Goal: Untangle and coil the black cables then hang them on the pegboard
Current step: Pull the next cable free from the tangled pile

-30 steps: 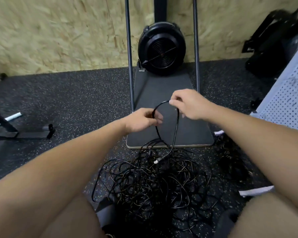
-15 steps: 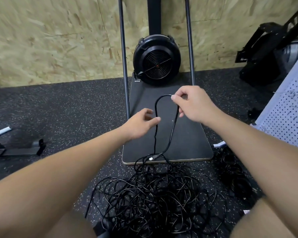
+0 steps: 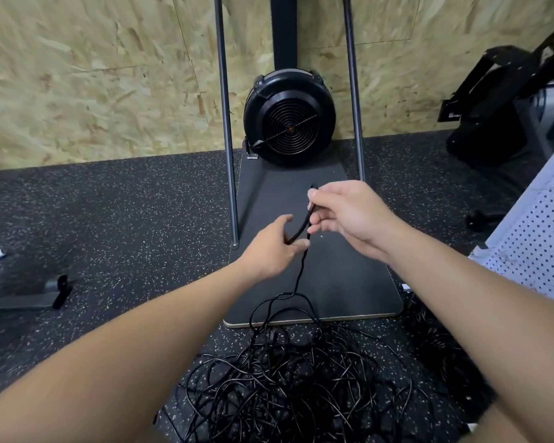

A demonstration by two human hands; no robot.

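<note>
**Thin, limp cable held near one end above the tangle**

The right hand (image 3: 349, 215) pinches a black cable (image 3: 302, 228) between thumb and fingertips near its upper end, which pokes out just above the thumb. The left hand (image 3: 271, 247) sits just below, thumb and fingers curled loosely round the same strand where it bends. From there the cable drops slack to the pile (image 3: 295, 385), a dense knot of many black strands on the floor (image 3: 125, 219) between the person's knees, its far edge overlapping the front of the dark base plate (image 3: 343, 282).

The cable looks light, thin and fully limp: it sags under its own weight and holds no shape. Its jacket is smooth and slightly glossy, so it will likely slide through a loose grip, useful for feeding out length. It should tolerate pulling, but hard tugs would probably tighten knots in the pile. The best hold is near the free end, one hand anchoring and the other drawing loops.

The floor is speckled rubber, matte and grippy. The wall (image 3: 93, 84) is rough strand board. A round black fan housing (image 3: 289, 121) with a spiral grille stands between two slim metal rods (image 3: 226, 123). The pegboard (image 3: 538, 238), white with a regular hole grid, leans at the right edge, well apart from the pile.
</note>
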